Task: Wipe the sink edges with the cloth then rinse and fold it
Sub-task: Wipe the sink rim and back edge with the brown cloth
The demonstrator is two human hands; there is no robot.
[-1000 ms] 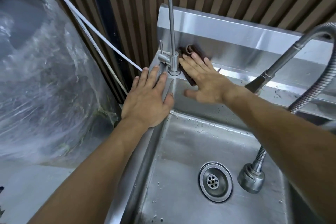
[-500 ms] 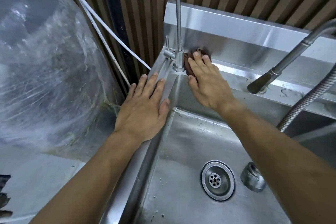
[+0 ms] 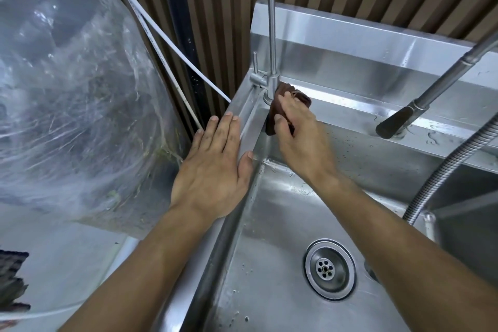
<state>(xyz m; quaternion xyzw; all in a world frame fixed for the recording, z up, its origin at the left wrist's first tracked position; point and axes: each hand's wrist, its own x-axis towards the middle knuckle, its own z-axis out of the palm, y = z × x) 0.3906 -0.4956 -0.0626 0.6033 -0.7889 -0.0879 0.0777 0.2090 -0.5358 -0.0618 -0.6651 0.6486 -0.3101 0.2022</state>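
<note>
Nearest you, drain (image 3: 330, 269) sat in wet sink (image 3: 269, 264) basin; your right forearm hid sprayer head, only hose (image 3: 444, 170) showed. Your left hand (image 3: 213, 167) lay flat on sink's left rim, fingers straight, holding nothing. Farther back, your right hand (image 3: 301, 137) pressed brown cloth (image 3: 277, 105) against back corner ledge, just beside slim tap (image 3: 270, 35) base; fingers mostly hidden and blurred, thumb on cloth, grip hard to judge. Cloth largely covered by hand. Tap spout cut off at top edge.
</note>
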